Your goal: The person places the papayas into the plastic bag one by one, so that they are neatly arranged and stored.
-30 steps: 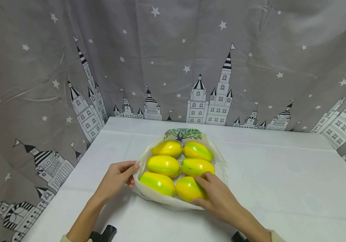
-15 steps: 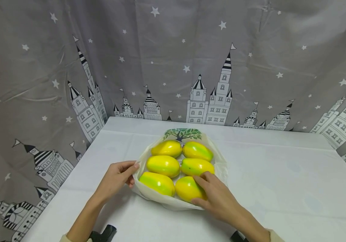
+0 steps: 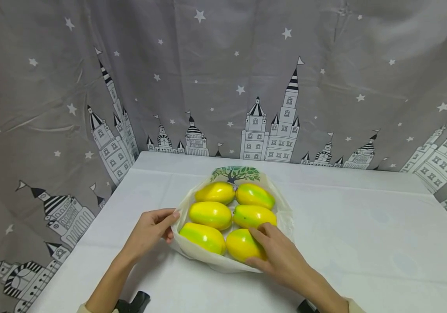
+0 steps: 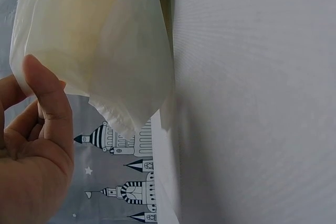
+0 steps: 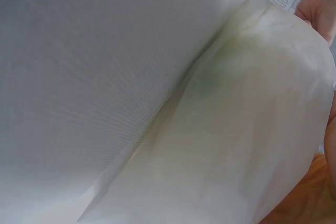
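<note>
A whitish plastic bag [image 3: 223, 263] with a printed tree [image 3: 236, 174] lies on the white table, its mouth spread wide. Inside, several glossy yellow-green mangoes sit in two columns. My left hand [image 3: 151, 232] pinches the bag's left rim between thumb and fingers; in the left wrist view that hand [image 4: 42, 140] holds the thin film [image 4: 121, 40]. At the front right of the bag, my right hand [image 3: 282, 256] grips a mango [image 3: 244, 245], thumb on its near side and fingers over its far side. The bag wall [image 5: 236, 129] hides most of this grip in the right wrist view.
A white cloth [image 3: 364, 243] covers the table. Behind and to the left hangs a grey curtain [image 3: 215, 78] printed with castles and stars. Black wrist-worn gear [image 3: 139, 302] shows at the lower edge beside the left forearm.
</note>
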{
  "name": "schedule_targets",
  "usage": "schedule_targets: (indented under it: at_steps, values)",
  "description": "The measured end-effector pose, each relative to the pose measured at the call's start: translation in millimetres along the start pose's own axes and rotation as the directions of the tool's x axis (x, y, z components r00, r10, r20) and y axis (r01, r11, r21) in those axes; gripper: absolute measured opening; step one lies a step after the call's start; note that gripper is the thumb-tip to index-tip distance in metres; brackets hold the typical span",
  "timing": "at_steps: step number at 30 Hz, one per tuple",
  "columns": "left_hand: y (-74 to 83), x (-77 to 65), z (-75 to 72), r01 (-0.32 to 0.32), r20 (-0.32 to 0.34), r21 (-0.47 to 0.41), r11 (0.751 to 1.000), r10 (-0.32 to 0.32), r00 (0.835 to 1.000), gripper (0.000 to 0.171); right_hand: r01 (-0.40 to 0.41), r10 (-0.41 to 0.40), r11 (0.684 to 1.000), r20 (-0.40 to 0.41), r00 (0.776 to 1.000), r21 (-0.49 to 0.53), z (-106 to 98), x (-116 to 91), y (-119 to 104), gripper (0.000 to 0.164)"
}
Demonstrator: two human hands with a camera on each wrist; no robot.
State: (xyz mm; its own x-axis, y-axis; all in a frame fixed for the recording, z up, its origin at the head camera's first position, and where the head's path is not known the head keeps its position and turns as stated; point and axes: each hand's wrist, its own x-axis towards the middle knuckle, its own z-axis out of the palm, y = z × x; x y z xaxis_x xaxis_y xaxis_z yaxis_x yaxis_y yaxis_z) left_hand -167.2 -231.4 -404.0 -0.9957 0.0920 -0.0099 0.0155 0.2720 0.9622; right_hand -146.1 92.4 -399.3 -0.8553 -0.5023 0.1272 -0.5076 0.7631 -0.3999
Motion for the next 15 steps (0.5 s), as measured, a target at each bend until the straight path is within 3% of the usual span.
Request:
schedule_targets:
  at_steps: [7,11,15]
  values:
    - [-0.6,4.3,1.6,-0.013,-0.004,0.002,1.0,0.013,1.0,0.04,-0.011,0.011,1.0,-0.035,0.999,0.0,-3,-5,1,0.064]
    - [-1.1,8.2,-2.8,-0.011,-0.029,-0.039,0.999,0.01,1.0,0.042,0.027,-0.024,1.0,-0.157,0.987,0.016,-10,-9,4,0.056]
    - [0.9,13.4,-12.2,-0.01,-0.095,-0.044,0.999,0.006,0.995,0.045,0.086,-0.08,0.996,-0.283,0.956,0.009,-23,-7,11,0.049]
